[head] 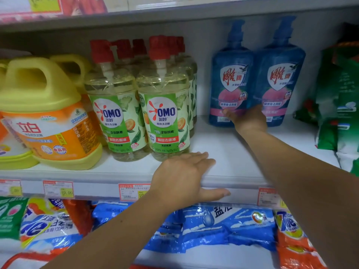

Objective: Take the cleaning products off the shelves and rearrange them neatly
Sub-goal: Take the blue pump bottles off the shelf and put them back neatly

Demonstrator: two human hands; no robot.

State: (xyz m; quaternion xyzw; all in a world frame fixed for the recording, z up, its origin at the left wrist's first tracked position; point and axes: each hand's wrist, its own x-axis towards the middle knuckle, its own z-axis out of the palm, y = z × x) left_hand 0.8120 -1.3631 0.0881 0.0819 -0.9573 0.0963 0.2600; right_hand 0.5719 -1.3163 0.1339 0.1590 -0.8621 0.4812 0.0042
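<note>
Nearest the head camera, blue detergent bags [223, 226] lie piled on the lower shelf, under both forearms. Above them the left grip [184, 177] lies released, fingers straight and flat on the front lip of the shelf [233, 152], thumb under the edge. The right grip [249, 120] reaches deeper, low against two blue pump bottles [231, 74]. Its thumb lies across the left one's label, but the fingers are hidden, so I cannot tell whether it clasps anything. Both bottles stand upright, long axis vertical, side by side towards the back. They are at the right grip and well apart from the left. To their left, past bare shelf, stand OMO bottles [165, 113] and yellow jugs [44, 117]; green bags [338, 105] stand to their right. Price tags [58, 189] line the edge.
</note>
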